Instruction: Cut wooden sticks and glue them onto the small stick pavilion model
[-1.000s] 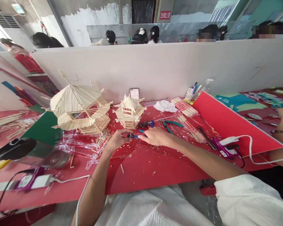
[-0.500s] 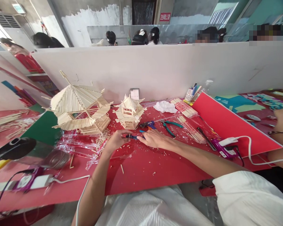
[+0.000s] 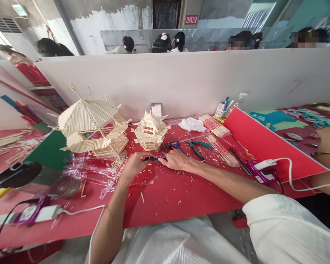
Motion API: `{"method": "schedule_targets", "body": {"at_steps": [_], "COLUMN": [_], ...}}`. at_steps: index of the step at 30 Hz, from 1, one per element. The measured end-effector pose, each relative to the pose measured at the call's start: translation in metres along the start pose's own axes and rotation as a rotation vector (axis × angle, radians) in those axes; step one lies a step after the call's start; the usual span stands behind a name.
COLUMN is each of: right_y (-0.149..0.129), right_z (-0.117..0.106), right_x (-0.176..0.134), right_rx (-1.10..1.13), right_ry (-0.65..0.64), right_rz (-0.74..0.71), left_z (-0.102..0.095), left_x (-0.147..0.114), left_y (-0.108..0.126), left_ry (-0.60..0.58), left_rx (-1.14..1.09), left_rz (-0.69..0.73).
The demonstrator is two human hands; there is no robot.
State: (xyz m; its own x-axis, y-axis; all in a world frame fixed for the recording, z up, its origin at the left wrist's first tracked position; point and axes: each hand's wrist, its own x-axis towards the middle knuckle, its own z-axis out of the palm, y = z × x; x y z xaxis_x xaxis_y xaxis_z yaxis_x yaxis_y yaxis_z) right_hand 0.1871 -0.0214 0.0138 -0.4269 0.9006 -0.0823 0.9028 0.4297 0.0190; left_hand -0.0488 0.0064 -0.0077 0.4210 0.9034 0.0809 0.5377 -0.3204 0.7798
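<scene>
Low over the red tabletop, my right hand is closed around the handles of small blue-handled pliers, whose jaws point left. My left hand is closed at the jaw end; what its fingers pinch is too small to make out. Just beyond the hands stands a small tiered pavilion model made of wooden sticks. A larger stick pavilion stands to its left. Behind my right hand lies a blue glue gun, and a second pair of pliers with green handles lies to its right.
Stick bundles, crumpled white tissue and a pen cup are at the back right. A red board leans at right near a purple power strip. Plastic wrapping and a clear bottle lie left.
The jaws of the blue-handled pliers seem slightly closer to my left fingers. Both hands stay nearly in place; the right sleeve has shifted slightly left and up.
</scene>
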Motion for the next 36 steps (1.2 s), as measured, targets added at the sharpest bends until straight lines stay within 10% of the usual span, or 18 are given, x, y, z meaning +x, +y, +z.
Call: {"method": "schedule_targets", "body": {"at_steps": [21, 36], "right_y": [0.003, -0.028], "right_z": [-0.005, 0.036], "right_x": [-0.010, -0.059], "right_rx": [0.008, 0.021], "right_ry": [0.037, 0.196], "right_rz": [0.154, 0.338], "left_z": [-0.025, -0.013], "left_x": [-0.010, -0.004], "left_y": [0.015, 0.003], "left_ry": [0.042, -0.030], "left_rx": [-0.116, 0.131], "left_rz": [-0.063, -0.045]}}
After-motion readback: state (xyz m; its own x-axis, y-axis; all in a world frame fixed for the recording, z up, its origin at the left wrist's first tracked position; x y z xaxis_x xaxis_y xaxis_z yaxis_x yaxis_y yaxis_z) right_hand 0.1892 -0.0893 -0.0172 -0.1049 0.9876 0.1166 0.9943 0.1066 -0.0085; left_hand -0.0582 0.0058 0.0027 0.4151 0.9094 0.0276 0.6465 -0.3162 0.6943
